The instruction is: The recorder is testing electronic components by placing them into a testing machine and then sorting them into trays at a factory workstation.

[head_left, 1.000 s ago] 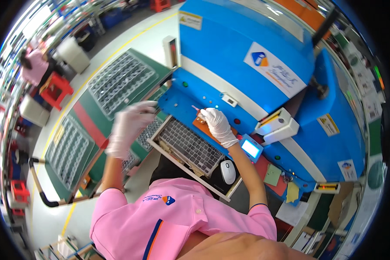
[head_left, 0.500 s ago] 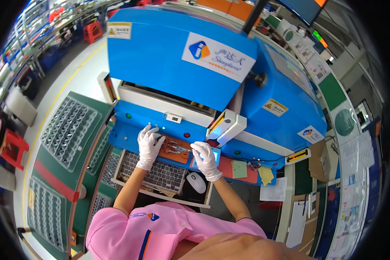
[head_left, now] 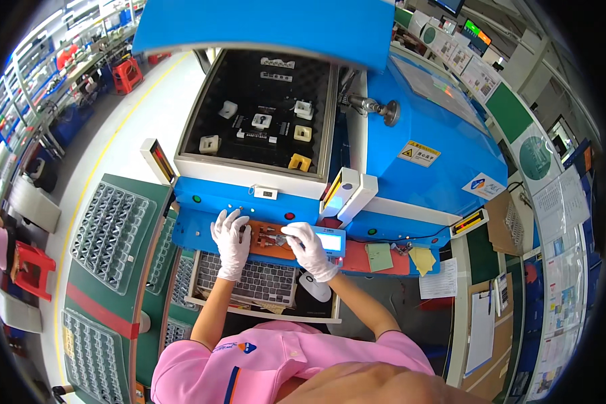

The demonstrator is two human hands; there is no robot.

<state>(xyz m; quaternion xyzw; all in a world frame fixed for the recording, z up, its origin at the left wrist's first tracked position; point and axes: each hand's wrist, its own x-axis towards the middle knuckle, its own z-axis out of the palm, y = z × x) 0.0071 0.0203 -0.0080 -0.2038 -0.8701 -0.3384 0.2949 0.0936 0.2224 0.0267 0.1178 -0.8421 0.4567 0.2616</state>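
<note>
My left hand (head_left: 230, 244), in a white glove, is over the left end of an orange-brown mat (head_left: 276, 252) on the blue machine's front ledge. Its thumb and fingers curl round a small dark thing too hidden to name. My right hand (head_left: 311, 253), gloved too, comes to the mat's right side with thumb and fingertips pinched together; what they hold, if anything, is too small to tell. Small metal parts (head_left: 271, 238) lie on the mat between both hands. Behind them the machine's chamber (head_left: 249, 152) stands open, with white and yellowish blocks on its black, bumpy lining.
The raised blue cover (head_left: 262, 23) hangs above the chamber. Below the ledge, a drawer holds a keyboard (head_left: 259, 279) and a white mouse (head_left: 314, 287). A small lit screen (head_left: 330, 241) is beside my right hand. Clear trays of parts (head_left: 111, 232) stand on the left.
The blue cover has risen and the chamber behind it shows. My right hand has shifted left toward the metal parts. My left hand stays at the mat's left end.
</note>
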